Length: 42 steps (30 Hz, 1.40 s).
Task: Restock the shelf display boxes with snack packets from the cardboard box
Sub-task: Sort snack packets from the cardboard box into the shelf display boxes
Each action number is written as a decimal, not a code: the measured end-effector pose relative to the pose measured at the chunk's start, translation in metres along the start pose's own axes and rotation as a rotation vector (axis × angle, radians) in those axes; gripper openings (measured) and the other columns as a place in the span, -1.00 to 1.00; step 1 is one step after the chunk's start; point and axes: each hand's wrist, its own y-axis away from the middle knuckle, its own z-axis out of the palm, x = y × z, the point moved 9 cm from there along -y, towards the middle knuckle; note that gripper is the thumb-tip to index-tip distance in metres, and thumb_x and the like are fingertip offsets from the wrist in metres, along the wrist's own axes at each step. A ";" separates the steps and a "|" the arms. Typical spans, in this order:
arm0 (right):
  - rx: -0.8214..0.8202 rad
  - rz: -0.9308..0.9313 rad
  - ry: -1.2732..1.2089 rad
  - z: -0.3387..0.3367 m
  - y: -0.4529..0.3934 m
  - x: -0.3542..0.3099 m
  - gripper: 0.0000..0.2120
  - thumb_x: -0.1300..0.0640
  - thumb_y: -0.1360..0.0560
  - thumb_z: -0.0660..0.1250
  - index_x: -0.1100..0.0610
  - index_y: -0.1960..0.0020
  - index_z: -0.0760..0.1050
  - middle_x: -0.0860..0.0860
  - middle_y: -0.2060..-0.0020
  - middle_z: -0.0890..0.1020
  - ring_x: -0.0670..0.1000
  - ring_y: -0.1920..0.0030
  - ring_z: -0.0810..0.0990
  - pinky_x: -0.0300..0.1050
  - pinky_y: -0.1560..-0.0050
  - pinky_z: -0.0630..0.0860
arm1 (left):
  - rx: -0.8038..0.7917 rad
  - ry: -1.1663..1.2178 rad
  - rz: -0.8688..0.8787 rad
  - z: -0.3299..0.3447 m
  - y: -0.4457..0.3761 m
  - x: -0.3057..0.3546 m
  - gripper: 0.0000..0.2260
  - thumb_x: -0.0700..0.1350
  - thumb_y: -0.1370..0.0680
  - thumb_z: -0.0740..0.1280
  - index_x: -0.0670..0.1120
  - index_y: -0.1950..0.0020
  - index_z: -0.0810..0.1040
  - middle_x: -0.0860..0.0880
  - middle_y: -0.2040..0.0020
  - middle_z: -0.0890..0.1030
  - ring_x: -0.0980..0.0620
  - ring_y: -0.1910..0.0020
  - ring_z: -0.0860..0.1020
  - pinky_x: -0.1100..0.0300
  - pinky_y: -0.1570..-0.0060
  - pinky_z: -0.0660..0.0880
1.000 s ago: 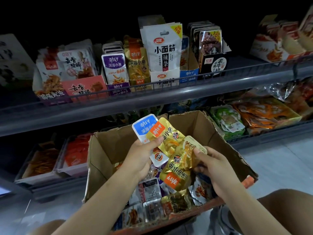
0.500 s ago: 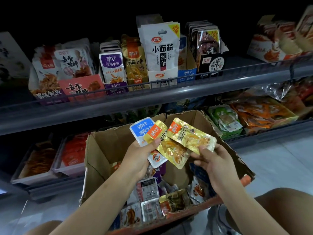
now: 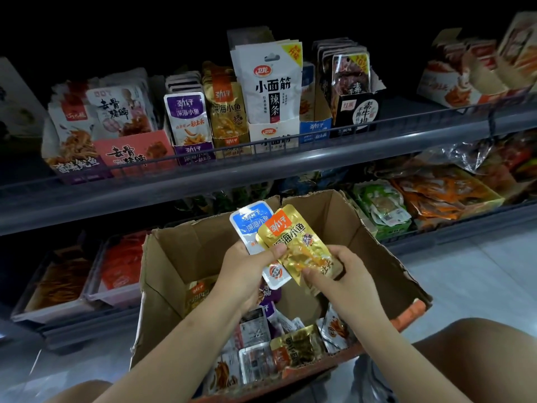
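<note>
- The fingers (image 3: pixel 276 251) of the left hand (image 3: pixel 247 274) are clamped on a small fan of packets held up over the cardboard box (image 3: pixel 174 257): a blue packet (image 3: pixel 247 225) at the back and a gold packet (image 3: pixel 293 242) in front, thumb pressed across their lower halves
- Just right of it, the right hand (image 3: pixel 345 274) pinches the lower edge of the gold packet, its fingers curled round that end and touching the stack
- Half a second ago the right hand held a second gold packet apart from the fan and tilted sideways; now that packet lies squared onto the one in the left hand, so both hands meet on a single bundle
- I judge this to be gathering and sorting: the gold ones are being lined up face-forward before going to the shelf
- Up on the shelf, the gold display box (image 3: pixel 229 141) with the same label stands between the purple display box (image 3: pixel 191 149) on its left and the white display box (image 3: pixel 273 132) on its right; it looks the likely target
- More loose packets (image 3: pixel 296 347) lie in the bottom of the cardboard box, so plenty of restocking remains
- Further right, the lower shelf trays (image 3: pixel 436 199) hold green and orange bags, untouched
</note>
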 end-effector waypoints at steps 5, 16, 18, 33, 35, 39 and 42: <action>0.035 -0.097 0.083 0.002 -0.002 -0.012 -0.46 -0.17 -0.44 0.34 -0.12 -0.38 0.34 -0.17 -0.15 0.35 -0.08 -0.28 0.31 -0.02 -0.29 0.36 | -0.024 -0.159 0.001 -0.001 -0.002 0.008 -0.81 -0.33 -0.41 0.47 -0.16 0.01 0.61 -0.14 0.06 0.71 -0.14 0.10 0.69 -0.10 -0.04 0.60; -0.178 -0.032 -0.135 0.025 -0.013 -0.029 -0.59 0.04 -0.49 0.38 0.00 -0.26 0.32 -0.12 -0.04 0.59 -0.24 0.03 0.57 -0.51 0.22 0.42 | -0.182 -0.621 0.094 0.005 0.005 0.041 -0.76 -0.13 -0.38 0.55 -0.01 0.01 0.60 0.05 0.10 0.72 0.03 0.11 0.69 0.07 -0.02 0.59; -0.149 -0.016 -0.170 0.025 -0.013 -0.030 -0.59 0.05 -0.48 0.39 0.02 -0.26 0.33 -0.08 -0.06 0.60 -0.19 0.00 0.59 -0.43 0.15 0.46 | -0.180 -0.613 0.092 0.002 0.004 0.045 -0.76 -0.14 -0.39 0.54 -0.02 -0.01 0.59 0.02 0.09 0.72 0.01 0.10 0.69 0.01 -0.04 0.60; -0.305 0.011 -0.201 0.058 -0.062 -0.120 -0.57 0.18 -0.55 0.32 -0.02 -0.29 0.18 0.02 -0.07 0.61 0.00 -0.04 0.62 -0.07 0.02 0.54 | -0.049 -0.208 0.174 -0.042 -0.016 0.098 -0.84 -0.26 -0.46 0.46 -0.07 0.02 0.60 -0.02 0.09 0.72 0.02 0.13 0.69 0.14 0.12 0.60; -0.316 -0.032 -0.156 0.073 -0.074 -0.136 -0.53 0.17 -0.55 0.32 -0.05 -0.32 0.15 0.02 -0.10 0.60 0.03 -0.09 0.60 0.06 -0.14 0.51 | 0.017 -0.184 0.224 -0.053 -0.019 0.110 -0.83 -0.24 -0.47 0.46 -0.04 0.00 0.58 -0.01 0.05 0.70 0.00 0.07 0.67 0.07 0.03 0.59; -0.340 -0.066 -0.194 0.096 -0.095 -0.166 -0.60 0.20 -0.54 0.33 0.02 -0.26 0.21 0.05 -0.10 0.59 0.06 -0.11 0.59 0.13 -0.18 0.50 | 0.082 -0.094 0.292 -0.069 -0.023 0.132 -0.84 -0.26 -0.49 0.44 -0.05 0.01 0.59 -0.05 0.02 0.69 -0.06 0.03 0.66 -0.03 -0.05 0.57; -0.309 -0.120 -0.233 0.095 -0.114 -0.196 -0.65 0.23 -0.56 0.30 0.06 -0.22 0.20 0.08 -0.14 0.55 0.08 -0.10 0.58 0.10 -0.07 0.56 | 0.124 -0.015 0.308 -0.082 -0.027 0.140 -0.86 -0.27 -0.49 0.43 -0.05 0.05 0.57 -0.03 0.06 0.68 -0.02 0.07 0.66 0.06 0.04 0.58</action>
